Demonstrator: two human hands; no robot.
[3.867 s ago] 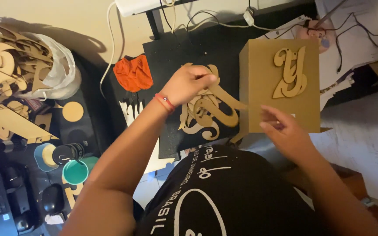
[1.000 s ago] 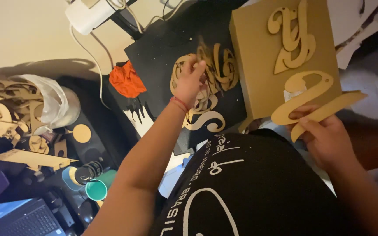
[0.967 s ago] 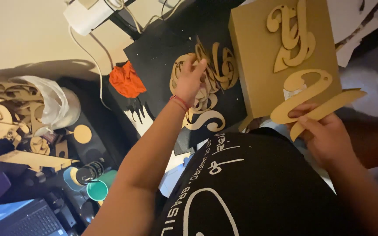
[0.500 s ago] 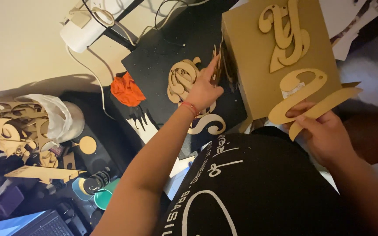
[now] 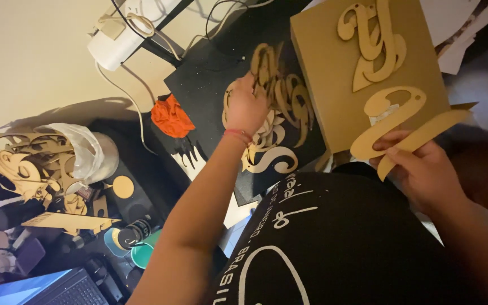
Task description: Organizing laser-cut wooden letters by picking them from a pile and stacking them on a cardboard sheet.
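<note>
My left hand (image 5: 248,107) grips a bunch of tan cut-out script letters (image 5: 280,90) and lifts them off the black board (image 5: 210,79). A large S-shaped cut-out (image 5: 272,158) lies flat just below that hand. My right hand (image 5: 422,169) pinches a long curly gold letter (image 5: 399,121) by its lower end, holding it against the gold-brown square panel (image 5: 326,68). A y-shaped letter (image 5: 377,42) lies on the upper part of that panel.
A crumpled orange cloth (image 5: 170,116) lies left of the board. A plastic-lined bin (image 5: 83,158) holds cardboard offcuts at far left. Paint pots (image 5: 134,237) and a laptop (image 5: 46,288) are at bottom left. A white power strip with cables (image 5: 128,36) sits at the top.
My left hand went from resting on the letters to gripping and raising a bunch of them. My right hand picked up the curly letter and brought it to the panel. The view shifted left.
</note>
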